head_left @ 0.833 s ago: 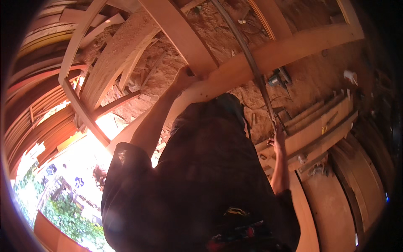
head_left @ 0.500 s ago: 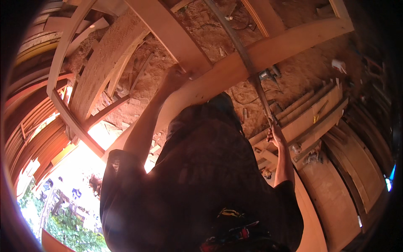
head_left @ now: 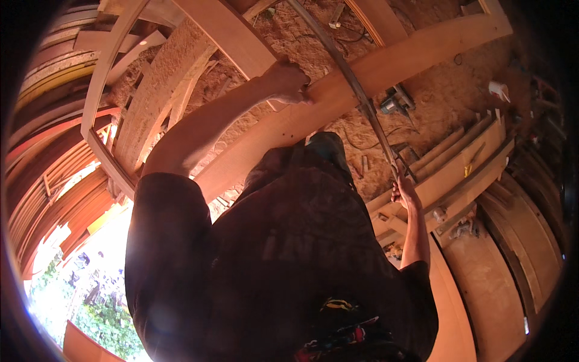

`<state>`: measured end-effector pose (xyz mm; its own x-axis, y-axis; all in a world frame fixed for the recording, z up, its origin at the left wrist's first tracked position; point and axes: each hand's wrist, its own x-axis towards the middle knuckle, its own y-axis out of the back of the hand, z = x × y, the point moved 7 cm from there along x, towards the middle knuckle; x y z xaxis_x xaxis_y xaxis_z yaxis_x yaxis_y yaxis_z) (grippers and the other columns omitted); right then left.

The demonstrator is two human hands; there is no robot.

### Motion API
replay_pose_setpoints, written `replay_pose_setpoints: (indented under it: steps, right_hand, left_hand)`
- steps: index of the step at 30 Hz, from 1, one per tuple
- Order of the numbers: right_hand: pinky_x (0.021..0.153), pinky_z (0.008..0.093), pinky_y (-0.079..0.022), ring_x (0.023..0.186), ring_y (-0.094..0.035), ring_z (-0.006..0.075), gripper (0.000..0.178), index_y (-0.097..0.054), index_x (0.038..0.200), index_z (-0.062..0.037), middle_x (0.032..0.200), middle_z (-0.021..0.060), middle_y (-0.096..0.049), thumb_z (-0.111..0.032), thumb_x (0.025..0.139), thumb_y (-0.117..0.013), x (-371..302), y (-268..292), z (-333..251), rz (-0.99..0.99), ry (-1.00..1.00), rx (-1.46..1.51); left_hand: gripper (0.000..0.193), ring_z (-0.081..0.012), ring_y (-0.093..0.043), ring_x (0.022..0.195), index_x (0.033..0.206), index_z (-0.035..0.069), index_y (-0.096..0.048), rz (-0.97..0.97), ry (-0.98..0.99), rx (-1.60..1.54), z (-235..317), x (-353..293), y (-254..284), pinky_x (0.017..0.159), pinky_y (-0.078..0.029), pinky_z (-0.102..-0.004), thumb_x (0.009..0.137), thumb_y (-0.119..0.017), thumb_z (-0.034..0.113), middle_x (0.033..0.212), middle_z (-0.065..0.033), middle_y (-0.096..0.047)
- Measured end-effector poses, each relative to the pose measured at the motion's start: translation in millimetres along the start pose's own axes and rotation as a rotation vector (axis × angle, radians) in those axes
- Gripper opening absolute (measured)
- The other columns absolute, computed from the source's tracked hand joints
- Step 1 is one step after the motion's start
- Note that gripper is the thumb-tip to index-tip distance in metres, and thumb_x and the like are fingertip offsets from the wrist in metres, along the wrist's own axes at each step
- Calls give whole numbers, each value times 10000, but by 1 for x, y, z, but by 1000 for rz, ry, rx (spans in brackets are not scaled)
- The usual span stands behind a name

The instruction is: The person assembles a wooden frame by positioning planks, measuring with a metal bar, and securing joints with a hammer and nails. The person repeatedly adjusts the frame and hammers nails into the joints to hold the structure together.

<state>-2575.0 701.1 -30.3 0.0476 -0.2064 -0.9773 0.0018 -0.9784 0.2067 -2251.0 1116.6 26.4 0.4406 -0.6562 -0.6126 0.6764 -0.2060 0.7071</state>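
1. The floor is rough and brown, covered with sawdust and small wood scraps.
2. A long pale wooden beam lies across it, from the upper right toward the lower left.
3. A power tool lies on the floor just beside this beam, and its dark cable runs over the sawdust.
4. Several shorter planks lie side by side at the right.
5. A small white object lies near the right edge.
6. Wide curved boards lie at the far right.
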Motion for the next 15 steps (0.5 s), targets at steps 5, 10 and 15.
replay_pose_setpoints:
  steps: [5, 10, 15]
  right_hand:
    - [465, 325, -348, 457, -287, 117, 599, -368, 751, -149, 555, -42, -267, -672, 1037, -425, 4, 1, 0, -51, -44, 30]
    - [546, 358, -463, 595, -516, 175, 591, -523, 1223, -75, 761, 49, -534, -634, 1034, -492, 5, 21, 46, 258, 381, 77]
    - [1087, 505, -447, 1313, -539, 417, 802, -276, 1633, -153, 1477, 193, -495, -428, 992, -673, -72, -22, -4, 780, 1095, -652]
  left_hand:
    - [551, -285, -619, 1172, 1105, 149, -784, -35, 5, -36, -2, 1, -1, 1120, -270, -492, 905, -648, 644, 1025, -116, -745]
    - [534, -339, -646, 1118, 1086, 79, -744, -127, -88, -208, -10, 17, -7, 1066, -371, -512, 888, -718, 574, 1064, -147, -734]
    - [480, -330, -685, 1003, 1056, 63, -759, -243, -82, -373, -37, 16, -26, 935, -462, -476, 890, -701, 509, 976, -169, -736]
